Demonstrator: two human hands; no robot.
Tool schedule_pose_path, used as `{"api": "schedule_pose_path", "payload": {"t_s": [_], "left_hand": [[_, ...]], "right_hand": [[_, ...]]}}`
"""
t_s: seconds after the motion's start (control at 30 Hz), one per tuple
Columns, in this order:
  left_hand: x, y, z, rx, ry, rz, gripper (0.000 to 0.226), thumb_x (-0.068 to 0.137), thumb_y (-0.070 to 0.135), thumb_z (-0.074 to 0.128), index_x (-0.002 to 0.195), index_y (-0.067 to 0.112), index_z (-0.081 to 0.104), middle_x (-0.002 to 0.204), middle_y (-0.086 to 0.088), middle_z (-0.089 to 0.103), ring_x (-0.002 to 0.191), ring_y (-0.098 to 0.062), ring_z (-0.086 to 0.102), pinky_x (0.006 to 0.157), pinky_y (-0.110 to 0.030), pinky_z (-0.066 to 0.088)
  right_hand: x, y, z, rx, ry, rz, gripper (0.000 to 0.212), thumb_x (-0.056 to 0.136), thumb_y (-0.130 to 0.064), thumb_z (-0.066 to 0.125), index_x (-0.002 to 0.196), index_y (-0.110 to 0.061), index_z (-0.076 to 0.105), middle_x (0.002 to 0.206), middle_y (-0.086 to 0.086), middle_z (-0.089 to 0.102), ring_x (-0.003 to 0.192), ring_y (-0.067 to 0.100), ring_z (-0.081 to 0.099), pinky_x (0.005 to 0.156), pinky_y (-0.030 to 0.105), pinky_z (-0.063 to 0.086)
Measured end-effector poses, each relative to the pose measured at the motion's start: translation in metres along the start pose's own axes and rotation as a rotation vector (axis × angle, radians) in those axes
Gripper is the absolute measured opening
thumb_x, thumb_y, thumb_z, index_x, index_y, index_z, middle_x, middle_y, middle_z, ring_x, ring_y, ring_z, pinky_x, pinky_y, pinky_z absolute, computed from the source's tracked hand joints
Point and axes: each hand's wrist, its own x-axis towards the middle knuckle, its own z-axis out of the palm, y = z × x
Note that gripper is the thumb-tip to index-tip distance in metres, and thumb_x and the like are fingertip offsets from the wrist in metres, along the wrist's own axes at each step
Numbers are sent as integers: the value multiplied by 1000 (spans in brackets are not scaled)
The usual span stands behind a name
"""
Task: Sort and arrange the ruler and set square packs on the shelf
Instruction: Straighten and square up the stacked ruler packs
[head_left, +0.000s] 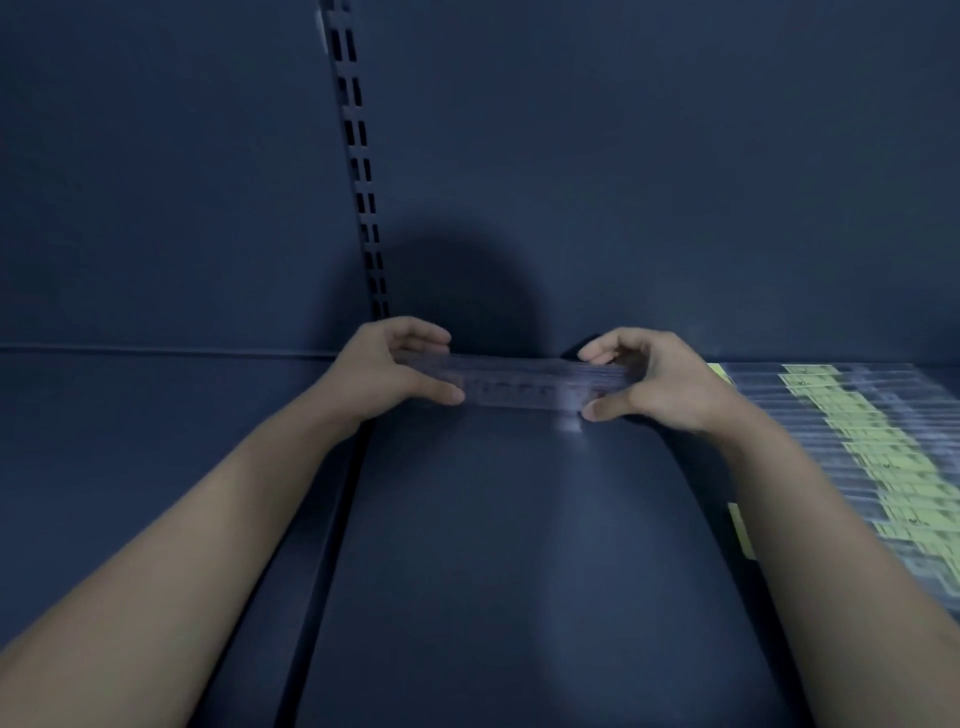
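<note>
Bare forearms (208, 545) reached over the dark blue metal shelf (519, 545). Near the shelf's back edge, the left hand (387, 366) and right hand (654, 379) each pinched an end of a clear plastic ruler pack (519, 382). Placing seemed underway; next, it likely needed squaring beside the yellow-labelled clear packs (857, 447) at the right edge.

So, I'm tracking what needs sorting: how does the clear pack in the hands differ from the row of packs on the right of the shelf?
The clear pack is gripped at its ends by the left hand and right hand; the row of packs lies on the shelf, untouched. The clear pack shows only dark markings; the row of packs shows yellow-green labels. Both look like transparent plastic.
</note>
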Motion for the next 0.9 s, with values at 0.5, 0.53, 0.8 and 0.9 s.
{"api": "schedule_pose_path", "payload": {"t_s": [0.5, 0.53, 0.8, 0.9], "left_hand": [[2, -2, -12, 110, -186, 43, 57, 60, -7, 84, 107, 22, 69, 110, 5, 68, 103, -6, 62, 88, -21, 51], [3, -3, -13, 105, -163, 46, 54, 64, -12, 79, 105, 21, 70, 109, 3, 69, 103, -9, 63, 87, -22, 52], [7, -5, 3, -129, 67, 141, 43, 76, -17, 63, 87, 23, 71, 89, 9, 70, 84, -2, 65, 69, -15, 52], [7, -7, 9, -137, 74, 101, 41, 77, -14, 61, 92, 23, 70, 99, 5, 68, 91, -7, 63, 70, -16, 51]], "right_hand": [[2, 7, 7, 136, 59, 30, 47, 54, 0, 87, 93, -16, 66, 85, -3, 65, 73, 8, 59, 63, 10, 46], [2, 7, 8, 139, 48, 30, 44, 55, 6, 84, 91, -13, 66, 81, -1, 66, 70, 11, 59, 62, 13, 47], [2, 3, 12, 220, 102, -46, 41, 57, 18, 67, 84, -13, 67, 78, 4, 62, 65, 15, 52, 60, 28, 42], [3, 5, 16, 224, 82, -23, 44, 59, 20, 65, 87, -15, 68, 79, 0, 64, 65, 11, 54, 60, 23, 44]]}}
